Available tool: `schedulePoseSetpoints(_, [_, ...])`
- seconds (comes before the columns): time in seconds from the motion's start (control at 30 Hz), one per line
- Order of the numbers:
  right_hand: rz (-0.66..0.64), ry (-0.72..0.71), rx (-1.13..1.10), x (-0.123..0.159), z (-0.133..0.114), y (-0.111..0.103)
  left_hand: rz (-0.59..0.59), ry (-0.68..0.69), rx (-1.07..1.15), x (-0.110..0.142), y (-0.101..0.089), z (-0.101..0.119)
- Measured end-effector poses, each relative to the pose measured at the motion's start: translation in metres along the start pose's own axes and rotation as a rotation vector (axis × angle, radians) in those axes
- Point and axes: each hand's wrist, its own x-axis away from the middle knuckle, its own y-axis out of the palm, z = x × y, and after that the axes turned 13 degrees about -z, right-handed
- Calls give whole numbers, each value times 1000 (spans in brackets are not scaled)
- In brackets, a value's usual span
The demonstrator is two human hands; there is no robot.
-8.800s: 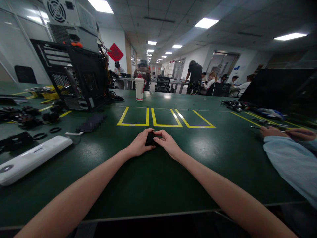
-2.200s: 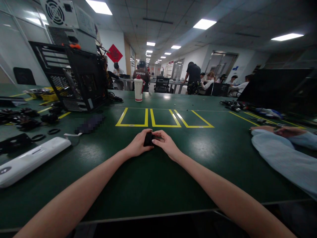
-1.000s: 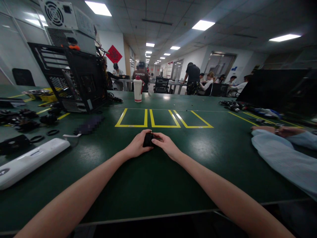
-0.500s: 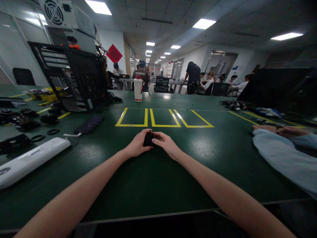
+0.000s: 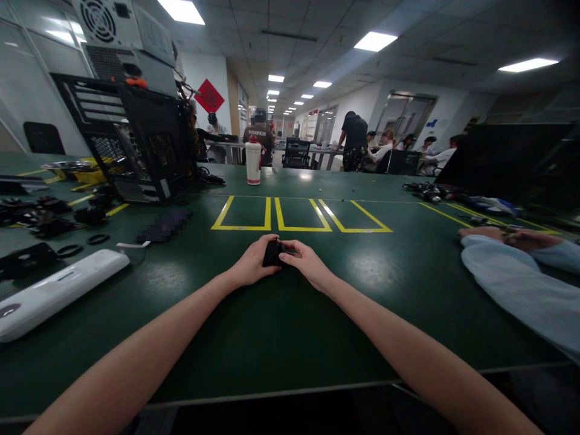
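Note:
A small black block-shaped object (image 5: 270, 254) sits between my two hands, low over the green table (image 5: 281, 332); its exact kind does not show. My left hand (image 5: 250, 263) wraps it from the left, thumb at the near side and fingers along the far side. From the right, my right hand (image 5: 304, 261) pinches it with thumb and forefinger. The fingers hide part of the object. Just beyond both hands, yellow tape outlines (image 5: 303, 229) mark the tabletop.
A white power strip (image 5: 67, 291) and black parts (image 5: 45, 220) lie at left, before an open computer case (image 5: 149, 139). A white cup (image 5: 254, 163) stands farther back. At right rest a co-worker's pale blue sleeves (image 5: 502, 272), near a dark monitor (image 5: 502, 160).
Both hands keep their hold on the black object almost unmoved. The co-worker's near hand and sleeve at right have shifted very slightly left.

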Motion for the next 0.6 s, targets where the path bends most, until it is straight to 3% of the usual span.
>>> schedulePoseSetpoints(0.2, [3,-70,-18,2,2,1,-11,-7,23,1,-2,3])
schedulePoseSetpoints(0.4, [8,-7,28,0,0,0,-10,-20,10,1,-1,2])
schedulePoseSetpoints(0.6, [-34,-51,-43,1,2,-1,-8,-9,-2,0,-2,4])
